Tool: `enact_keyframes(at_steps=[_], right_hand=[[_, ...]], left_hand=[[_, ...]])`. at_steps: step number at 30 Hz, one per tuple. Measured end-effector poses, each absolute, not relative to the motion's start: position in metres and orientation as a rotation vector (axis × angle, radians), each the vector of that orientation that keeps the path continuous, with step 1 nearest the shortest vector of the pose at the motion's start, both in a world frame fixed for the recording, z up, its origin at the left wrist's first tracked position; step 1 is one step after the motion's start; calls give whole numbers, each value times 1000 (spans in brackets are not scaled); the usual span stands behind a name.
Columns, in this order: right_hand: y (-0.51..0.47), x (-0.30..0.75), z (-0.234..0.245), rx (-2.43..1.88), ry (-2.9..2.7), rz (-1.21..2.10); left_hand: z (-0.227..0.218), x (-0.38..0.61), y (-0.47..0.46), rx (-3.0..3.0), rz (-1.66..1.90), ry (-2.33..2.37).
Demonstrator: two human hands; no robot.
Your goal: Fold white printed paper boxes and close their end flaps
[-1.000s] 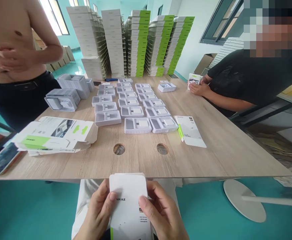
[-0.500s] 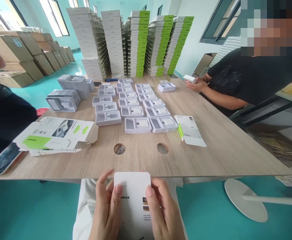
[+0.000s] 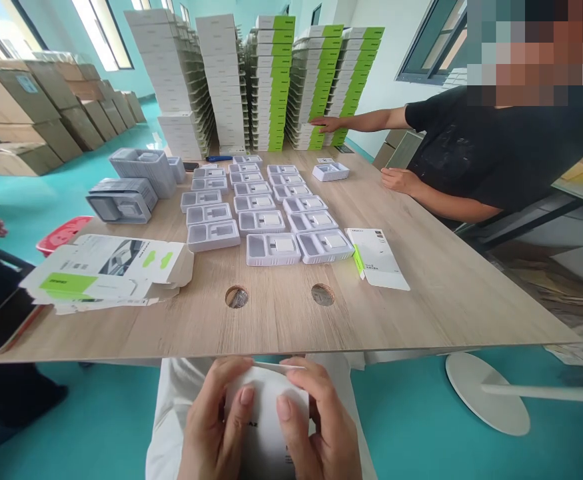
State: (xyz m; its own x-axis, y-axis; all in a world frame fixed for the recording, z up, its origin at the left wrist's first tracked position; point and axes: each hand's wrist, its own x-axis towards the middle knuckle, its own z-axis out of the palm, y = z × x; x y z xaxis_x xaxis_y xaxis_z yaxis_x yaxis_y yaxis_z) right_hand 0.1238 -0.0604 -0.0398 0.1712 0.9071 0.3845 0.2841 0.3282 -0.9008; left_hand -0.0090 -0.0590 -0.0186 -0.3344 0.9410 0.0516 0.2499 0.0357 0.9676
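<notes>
A white printed carton (image 3: 266, 440) is between my two hands, low in front of the table edge and over my lap. My left hand (image 3: 216, 417) grips its left side, thumb on the front face and fingers at the top edge. On the opposite side my right hand (image 3: 324, 420) does the same. The carton's front bulges near the top, where a narrow gap shows. Its lower part runs out of view. Beyond, on the table, several white plastic trays (image 3: 274, 249) stand in rows, many with a small white piece inside. A flat carton (image 3: 381, 260) lies to their right.
Flat printed cartons (image 3: 116, 267) are piled at the left, near stacked trays (image 3: 121, 200). Tall stacks of boxes (image 3: 274, 87) line the table's back. A co-worker (image 3: 491, 153) sits at the right, one hand touching a stack. The table (image 3: 281, 327) has two round holes.
My fingers have moved over the carton's top edge, and its flat face now bulges. The co-worker has put down the white box and reached to the stacks. The person at left has moved back.
</notes>
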Motion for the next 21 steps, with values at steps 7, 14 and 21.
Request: enact_keyframes(at_steps=[7,14,21], right_hand=[[-57,122,-42,-1179,-1403,581],[-55,120,-41,-1106,-1469,553],[-32,131,-23,-1093,-1620,451]], left_hand=[[-22,-3,-63,1244,1452,1539],[-21,-3,-59,1249,1411,1556],[-24,-5,-40,1331,1413,1471]])
